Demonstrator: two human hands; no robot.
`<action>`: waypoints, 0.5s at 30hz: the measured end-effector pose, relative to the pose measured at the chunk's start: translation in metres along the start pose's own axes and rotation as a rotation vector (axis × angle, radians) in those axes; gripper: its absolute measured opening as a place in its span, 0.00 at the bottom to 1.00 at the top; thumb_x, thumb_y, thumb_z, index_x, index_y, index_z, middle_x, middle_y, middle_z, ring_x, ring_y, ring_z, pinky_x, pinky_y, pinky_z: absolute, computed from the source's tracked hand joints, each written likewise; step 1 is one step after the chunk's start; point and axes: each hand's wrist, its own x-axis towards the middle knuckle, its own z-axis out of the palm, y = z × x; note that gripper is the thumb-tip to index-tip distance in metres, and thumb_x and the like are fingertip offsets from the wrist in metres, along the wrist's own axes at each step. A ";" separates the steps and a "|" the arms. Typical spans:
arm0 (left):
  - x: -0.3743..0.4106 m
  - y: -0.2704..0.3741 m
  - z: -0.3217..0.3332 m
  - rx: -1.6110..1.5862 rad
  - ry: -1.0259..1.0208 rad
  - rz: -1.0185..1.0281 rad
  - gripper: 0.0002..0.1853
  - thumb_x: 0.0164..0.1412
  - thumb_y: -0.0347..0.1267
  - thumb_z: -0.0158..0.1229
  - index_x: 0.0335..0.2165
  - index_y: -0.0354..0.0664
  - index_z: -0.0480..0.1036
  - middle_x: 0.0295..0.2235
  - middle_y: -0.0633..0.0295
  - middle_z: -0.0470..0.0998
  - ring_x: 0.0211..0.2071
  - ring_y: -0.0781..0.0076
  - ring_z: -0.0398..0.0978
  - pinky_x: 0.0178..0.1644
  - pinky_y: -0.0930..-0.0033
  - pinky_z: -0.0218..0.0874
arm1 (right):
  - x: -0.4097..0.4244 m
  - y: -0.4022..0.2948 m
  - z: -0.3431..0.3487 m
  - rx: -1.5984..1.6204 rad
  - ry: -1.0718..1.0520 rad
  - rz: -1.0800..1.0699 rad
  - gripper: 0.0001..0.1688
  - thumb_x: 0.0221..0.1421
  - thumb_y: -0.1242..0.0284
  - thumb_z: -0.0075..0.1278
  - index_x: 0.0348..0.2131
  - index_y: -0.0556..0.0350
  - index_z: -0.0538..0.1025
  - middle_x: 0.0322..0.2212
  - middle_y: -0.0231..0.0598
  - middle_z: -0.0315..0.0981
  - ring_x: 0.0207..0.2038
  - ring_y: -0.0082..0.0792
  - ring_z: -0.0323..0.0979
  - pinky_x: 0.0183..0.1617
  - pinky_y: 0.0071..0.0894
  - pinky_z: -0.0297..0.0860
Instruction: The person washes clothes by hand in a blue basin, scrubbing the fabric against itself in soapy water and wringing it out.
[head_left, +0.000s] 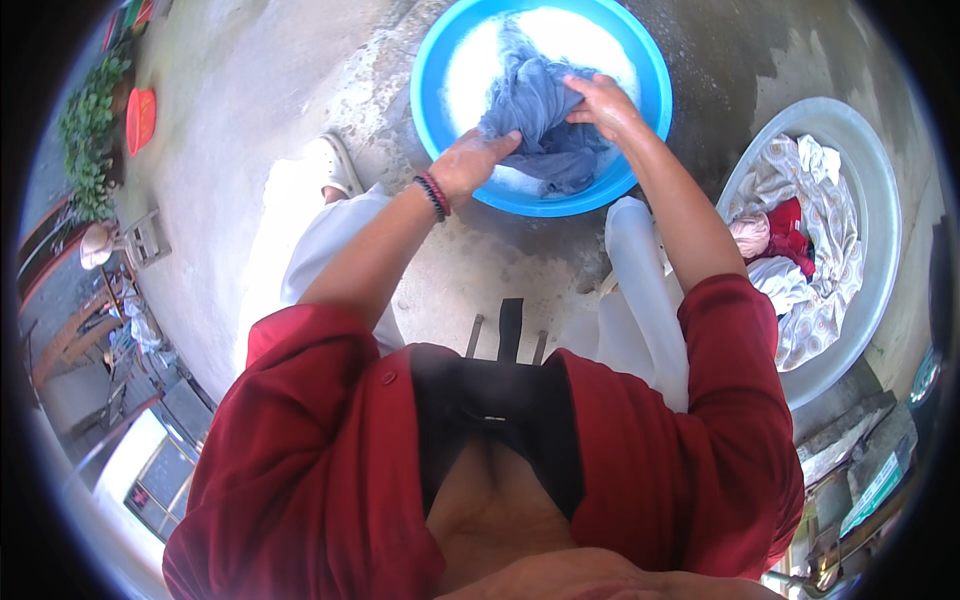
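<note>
A wet blue-grey cloth (536, 101) lies bunched in a round blue plastic basin (654, 71) on the ground before me. White suds (592, 34) cover much of the water around it. My left hand (472, 161) grips the cloth's near left side, thumb on top and fingers tucked out of sight. On the right, my right hand (602, 105) has its thumb and fingers around a fold of the same cloth. Part of the cloth is lifted above the suds, and its lower folds rest at the basin's near side.
To my right stands a large pale tub (874, 300) with patterned fabric (832, 277), a red garment (786, 225) and white cloths. My white-trousered knees flank the basin. At far left are a red basin (140, 120), a small stool (146, 238) and leafy plants (94, 135).
</note>
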 end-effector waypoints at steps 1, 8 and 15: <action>-0.015 0.008 -0.005 -0.199 -0.003 0.033 0.25 0.61 0.35 0.45 0.52 0.31 0.56 0.50 0.51 0.64 0.51 0.62 0.61 0.58 0.66 0.48 | -0.011 -0.016 0.001 -0.037 0.006 -0.087 0.28 0.53 0.64 0.49 0.46 0.67 0.63 0.40 0.48 0.68 0.36 0.37 0.72 0.37 0.35 0.71; -0.076 -0.004 -0.016 -0.967 -0.012 0.120 0.24 0.59 0.27 0.45 0.53 0.30 0.53 0.52 0.52 0.62 0.51 0.64 0.63 0.57 0.63 0.52 | -0.042 -0.085 -0.052 0.452 -0.166 -0.438 0.19 0.57 0.69 0.39 0.43 0.66 0.68 0.40 0.45 0.71 0.44 0.37 0.69 0.52 0.40 0.61; -0.065 -0.046 0.020 -0.891 0.043 -0.166 0.26 0.59 0.26 0.44 0.54 0.29 0.50 0.52 0.49 0.61 0.51 0.59 0.63 0.55 0.61 0.58 | -0.008 -0.021 -0.071 0.192 0.013 0.001 0.22 0.45 0.76 0.46 0.44 0.62 0.67 0.38 0.44 0.70 0.42 0.37 0.68 0.46 0.40 0.67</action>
